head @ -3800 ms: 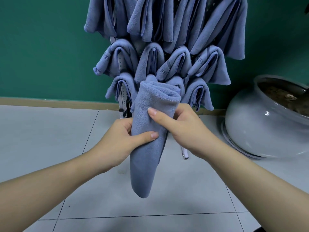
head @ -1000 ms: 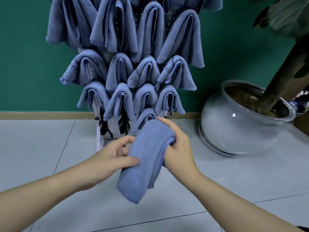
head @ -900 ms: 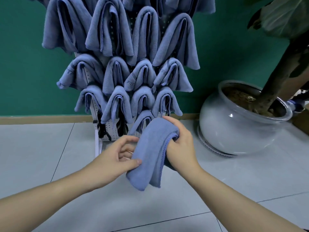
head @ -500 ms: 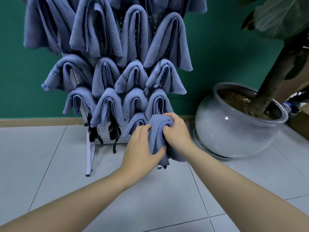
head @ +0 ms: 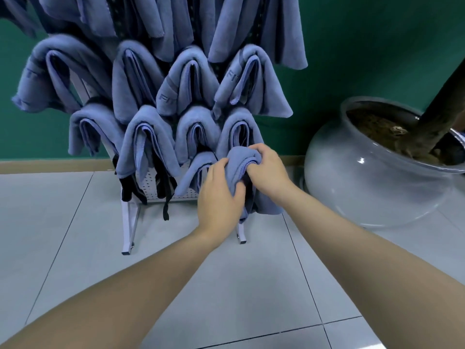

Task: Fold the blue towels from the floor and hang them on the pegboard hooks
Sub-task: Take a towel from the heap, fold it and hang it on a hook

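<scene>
A folded blue towel (head: 237, 170) is draped at the bottom right of the white pegboard stand (head: 151, 183), below the lowest full row of hung towels. My right hand (head: 268, 172) grips its top fold from the right. My left hand (head: 220, 195) wraps around its left side, thumb over the cloth. Any hook under the towel is hidden. Several more folded blue towels (head: 148, 142) hang in rows above and to the left.
A large glass planter bowl (head: 372, 182) with soil and a tree trunk stands on the floor at the right, close to the stand. The stand's white legs (head: 128, 230) rest on grey floor tiles. Black straps (head: 164, 195) dangle from the pegboard's lower left. A green wall is behind.
Both hands carried the folded towel forward and down from mid-air to the pegboard's bottom right. The left hand went from touching the towel's side to wrapping around it. The view moved closer.
</scene>
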`<state>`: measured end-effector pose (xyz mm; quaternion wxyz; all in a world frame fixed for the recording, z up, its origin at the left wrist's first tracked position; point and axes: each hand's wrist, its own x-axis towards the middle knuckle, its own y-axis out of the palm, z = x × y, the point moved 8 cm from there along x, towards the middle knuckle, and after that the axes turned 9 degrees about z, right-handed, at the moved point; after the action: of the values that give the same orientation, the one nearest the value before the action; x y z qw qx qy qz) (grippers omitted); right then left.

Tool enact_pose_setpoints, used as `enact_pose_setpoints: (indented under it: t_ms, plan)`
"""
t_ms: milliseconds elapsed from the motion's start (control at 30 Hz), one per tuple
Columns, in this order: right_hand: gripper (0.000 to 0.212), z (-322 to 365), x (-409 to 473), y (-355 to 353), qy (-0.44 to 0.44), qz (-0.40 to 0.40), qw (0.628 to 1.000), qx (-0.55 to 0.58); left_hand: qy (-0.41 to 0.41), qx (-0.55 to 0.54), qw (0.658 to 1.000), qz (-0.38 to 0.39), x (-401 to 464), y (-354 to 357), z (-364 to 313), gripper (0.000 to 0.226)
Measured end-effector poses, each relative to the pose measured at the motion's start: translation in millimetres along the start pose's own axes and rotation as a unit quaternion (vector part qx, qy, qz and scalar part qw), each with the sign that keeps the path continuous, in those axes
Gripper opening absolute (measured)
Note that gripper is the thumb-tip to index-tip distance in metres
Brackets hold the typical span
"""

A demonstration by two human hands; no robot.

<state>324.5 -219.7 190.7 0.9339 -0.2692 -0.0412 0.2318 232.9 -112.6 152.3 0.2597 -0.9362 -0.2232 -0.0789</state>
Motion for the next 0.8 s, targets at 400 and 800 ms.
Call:
enact_pose_setpoints:
  t_ms: [400,800]
  plan:
    - [0.032,-25.6,46.4,-13.3,-0.056,-0.031,0.996,-0.058,-0.024,-0.051,0.998,-0.021,52.0,16.0,23.1,0.029]
    - [0.035,-57.9,82.9,3.1,-0.036,-0.01,0.994,-0.102,-0.081,-0.06,0.995,-0.024,67.8,39.1,58.2,0.031]
